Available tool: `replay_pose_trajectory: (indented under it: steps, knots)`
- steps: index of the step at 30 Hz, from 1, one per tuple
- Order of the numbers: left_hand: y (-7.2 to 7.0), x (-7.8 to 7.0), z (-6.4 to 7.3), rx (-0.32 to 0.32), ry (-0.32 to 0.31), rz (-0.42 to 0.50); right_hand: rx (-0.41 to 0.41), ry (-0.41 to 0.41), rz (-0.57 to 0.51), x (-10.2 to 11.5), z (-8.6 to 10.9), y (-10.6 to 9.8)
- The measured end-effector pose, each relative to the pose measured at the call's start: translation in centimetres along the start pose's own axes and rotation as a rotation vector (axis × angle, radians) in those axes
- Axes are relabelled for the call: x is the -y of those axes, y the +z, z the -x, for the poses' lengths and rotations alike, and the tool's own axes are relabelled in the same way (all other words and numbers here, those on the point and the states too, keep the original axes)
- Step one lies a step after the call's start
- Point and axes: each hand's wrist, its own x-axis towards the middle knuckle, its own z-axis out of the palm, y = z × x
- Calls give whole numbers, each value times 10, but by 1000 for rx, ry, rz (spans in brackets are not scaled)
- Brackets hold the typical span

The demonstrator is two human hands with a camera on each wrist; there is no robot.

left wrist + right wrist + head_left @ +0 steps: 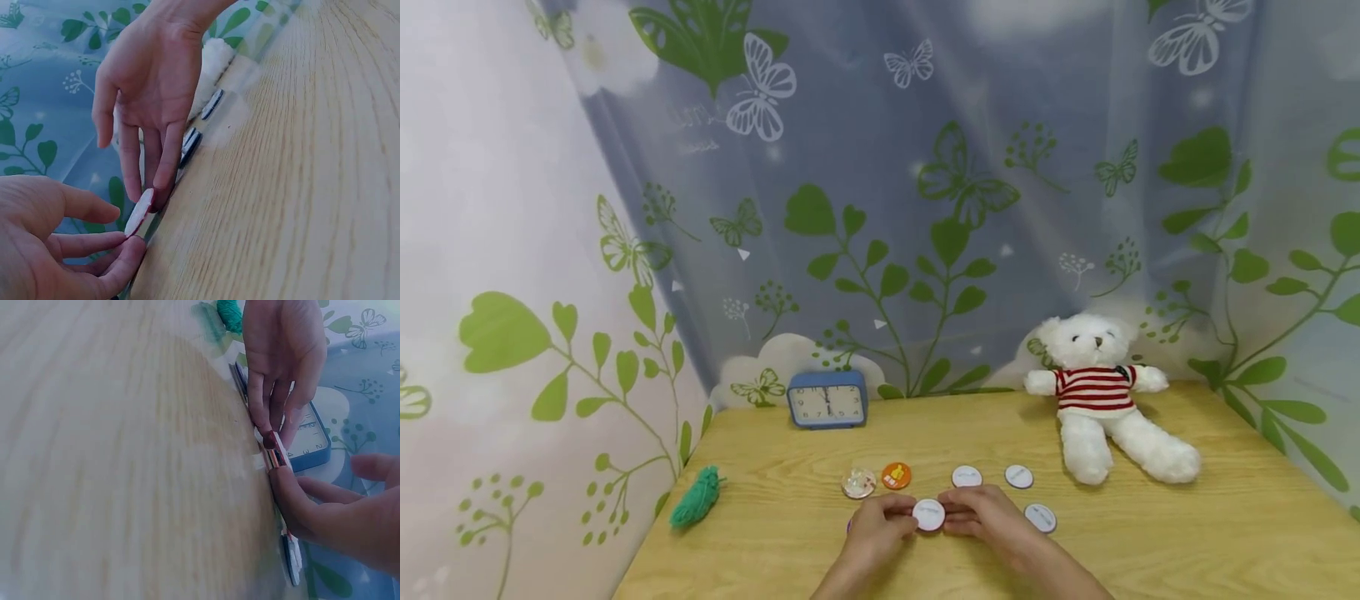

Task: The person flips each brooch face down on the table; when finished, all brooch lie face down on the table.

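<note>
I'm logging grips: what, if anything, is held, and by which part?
A round badge, white side up, by its rim: left hand at left, right hand at right.

This looks like a room in a home. Soft curtains [865, 125] printed with butterflies, leaves and clouds hang behind and at both sides of a wood-grain table [760, 542]. The things on it are domestic too: a white teddy [1088, 442] in a striped shirt [1096, 390], a small blue clock [827, 402] and a bundle of green yarn [697, 498].

3 badges [1018, 477] border right hand [991, 517]; free room beyond.
</note>
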Motion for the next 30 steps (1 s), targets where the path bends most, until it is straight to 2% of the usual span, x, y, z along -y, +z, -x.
replay_pose_trajectory:
  steps: [10,17,22,25,30]
  knots:
    - [1,-1,1,20,-19,24,79,10,51,8,3,0]
    - [1,-1,3,22,-23,30,50,9,165,10,1,-2]
    - [-1,-4,3,32,-36,24,43,13,187,12,2,-3]
    - [-4,-6,3,42,-32,30,54,-13,202,12,3,-3]
    - [-11,-10,5,33,24,18,72,-95,255,12,4,-7]
